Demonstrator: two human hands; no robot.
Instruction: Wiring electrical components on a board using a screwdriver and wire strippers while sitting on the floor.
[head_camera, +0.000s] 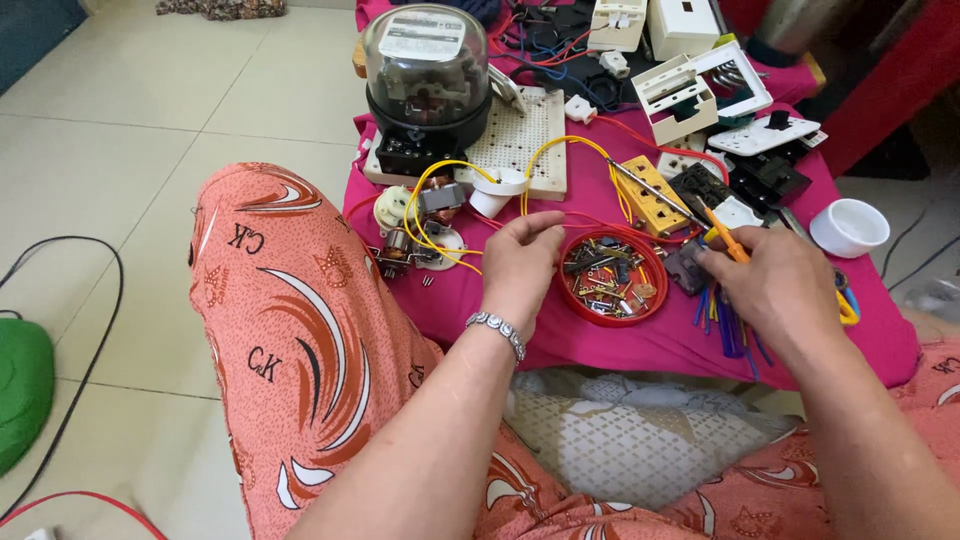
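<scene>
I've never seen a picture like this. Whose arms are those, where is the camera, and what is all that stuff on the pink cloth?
The camera sits on a person's head and looks down, so the two arms reaching in from below are that person's own. They sit on a tiled floor with a low surface under a pink cloth in front of them.

The left hand pinches a thin red wire beside a red bowl full of small metal parts. The right hand holds an orange-handled screwdriver against a small dark part; what that part is I cannot tell.

Further back stand a glass-domed meter, a white perforated board with yellow wires, a yellow socket plate, white switch plates and a white cup.
</scene>
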